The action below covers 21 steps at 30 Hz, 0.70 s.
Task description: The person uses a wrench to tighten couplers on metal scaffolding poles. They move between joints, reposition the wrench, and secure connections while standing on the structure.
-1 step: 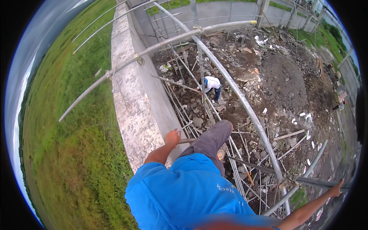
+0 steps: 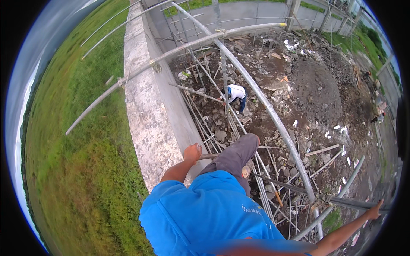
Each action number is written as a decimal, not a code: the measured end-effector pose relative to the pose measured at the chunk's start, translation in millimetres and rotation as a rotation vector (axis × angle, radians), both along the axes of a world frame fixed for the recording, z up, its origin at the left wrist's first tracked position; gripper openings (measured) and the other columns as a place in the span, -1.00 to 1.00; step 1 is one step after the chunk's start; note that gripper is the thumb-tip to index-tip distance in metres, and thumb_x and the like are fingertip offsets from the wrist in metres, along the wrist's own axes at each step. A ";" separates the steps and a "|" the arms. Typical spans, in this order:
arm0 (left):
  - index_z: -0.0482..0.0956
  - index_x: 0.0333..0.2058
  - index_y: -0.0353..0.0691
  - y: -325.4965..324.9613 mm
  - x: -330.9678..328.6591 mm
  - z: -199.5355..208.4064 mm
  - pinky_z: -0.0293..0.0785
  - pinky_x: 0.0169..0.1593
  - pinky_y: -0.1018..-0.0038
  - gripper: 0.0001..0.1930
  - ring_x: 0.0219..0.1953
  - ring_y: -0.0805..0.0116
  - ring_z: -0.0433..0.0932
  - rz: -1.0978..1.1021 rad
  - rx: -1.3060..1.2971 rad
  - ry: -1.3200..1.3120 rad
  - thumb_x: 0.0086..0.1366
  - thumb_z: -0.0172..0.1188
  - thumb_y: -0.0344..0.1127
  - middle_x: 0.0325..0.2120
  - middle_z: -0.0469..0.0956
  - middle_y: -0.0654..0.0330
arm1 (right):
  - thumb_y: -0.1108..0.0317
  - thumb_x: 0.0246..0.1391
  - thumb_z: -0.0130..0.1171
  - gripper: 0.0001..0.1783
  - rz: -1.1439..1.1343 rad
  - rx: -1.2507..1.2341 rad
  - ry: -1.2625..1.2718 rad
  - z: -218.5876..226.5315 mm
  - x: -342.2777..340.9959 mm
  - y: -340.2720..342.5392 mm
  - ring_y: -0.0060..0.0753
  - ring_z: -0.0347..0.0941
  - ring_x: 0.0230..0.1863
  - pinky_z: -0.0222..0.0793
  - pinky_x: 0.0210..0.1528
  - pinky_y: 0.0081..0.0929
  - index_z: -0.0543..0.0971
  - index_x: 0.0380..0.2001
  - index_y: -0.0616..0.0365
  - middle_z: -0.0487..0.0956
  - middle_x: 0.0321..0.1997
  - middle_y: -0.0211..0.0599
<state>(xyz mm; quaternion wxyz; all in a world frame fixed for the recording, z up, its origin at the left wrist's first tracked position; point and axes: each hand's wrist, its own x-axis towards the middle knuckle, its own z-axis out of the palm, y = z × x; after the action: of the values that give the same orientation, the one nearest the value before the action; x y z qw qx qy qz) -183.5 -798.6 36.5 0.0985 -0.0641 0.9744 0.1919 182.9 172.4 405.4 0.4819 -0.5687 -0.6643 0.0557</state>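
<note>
My left hand (image 2: 193, 153) is closed around a slim grey metal tool (image 2: 207, 140), perhaps a wrench, whose end sticks out past the fist. That fist is beside the inner face of the concrete wall (image 2: 149, 123). Far to the right, my right arm stretches out and my right hand (image 2: 375, 210) grips a dark plank (image 2: 352, 204). Its fingers are partly hidden. My bent knee (image 2: 252, 141) in grey trousers is between the wall and a long sloping scaffold pipe (image 2: 269, 104).
A horizontal pipe (image 2: 183, 48) crosses over the wall and is clamped to the sloping pipe. Well below, a person (image 2: 237, 94) in a white top bends among rubble. Loose poles (image 2: 260, 187) lie below me. Outside the wall, grass (image 2: 85, 141) spreads far down.
</note>
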 end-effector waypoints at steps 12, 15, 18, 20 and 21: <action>0.64 -0.14 -0.23 0.9 -0.7 1.0 0.56 -0.10 0.01 -0.62 -0.23 -0.19 0.66 -0.004 0.007 0.005 0.42 0.10 -0.01 -0.38 0.68 -0.14 | -0.08 0.35 -0.09 -0.28 -0.020 0.066 -0.016 -17.3 31.8 42.5 0.02 0.47 0.25 0.29 0.36 0.09 0.40 0.30 0.32 0.53 0.26 0.11; 0.64 -0.15 -0.24 0.2 0.4 1.3 0.56 -0.10 0.00 -0.63 -0.23 -0.19 0.65 0.007 0.009 -0.011 0.42 0.10 -0.02 -0.38 0.68 -0.14 | -0.15 0.31 -0.05 -0.26 -0.048 0.066 -0.016 -16.7 29.6 45.6 0.02 0.50 0.22 0.32 0.35 0.04 0.45 0.29 0.25 0.55 0.24 0.12; 0.63 -0.18 -0.25 -0.4 0.0 0.9 0.55 -0.11 0.00 -0.63 -0.23 -0.20 0.65 0.006 0.013 0.001 0.42 0.10 -0.02 -0.37 0.67 -0.16 | -0.22 0.28 -0.02 -0.24 -0.089 0.065 -0.033 -13.4 28.7 48.2 0.01 0.52 0.19 0.34 0.33 -0.02 0.49 0.28 0.17 0.57 0.21 0.14; 0.62 -0.18 -0.26 -0.4 -0.1 0.9 0.54 -0.11 -0.01 -0.63 -0.23 -0.21 0.65 0.010 0.024 0.008 0.42 0.10 -0.03 -0.37 0.67 -0.17 | -0.26 0.26 0.00 -0.23 -0.114 0.050 -0.056 -10.5 26.4 50.6 0.01 0.54 0.17 0.36 0.32 -0.06 0.51 0.27 0.12 0.58 0.19 0.15; 0.62 -0.18 -0.26 -0.3 -0.4 1.3 0.54 -0.11 -0.01 -0.63 -0.23 -0.21 0.65 0.011 0.033 0.002 0.42 0.10 -0.03 -0.37 0.67 -0.18 | -0.28 0.25 0.01 -0.23 -0.135 0.032 -0.084 -8.8 26.2 51.1 0.01 0.55 0.16 0.37 0.32 -0.08 0.53 0.27 0.10 0.59 0.18 0.15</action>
<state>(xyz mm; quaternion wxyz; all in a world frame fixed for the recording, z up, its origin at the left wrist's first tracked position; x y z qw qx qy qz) -183.9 -798.9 37.9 0.0973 -0.0674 0.9709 0.2084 209.2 223.5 396.6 0.4652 -0.6063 -0.6449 -0.0115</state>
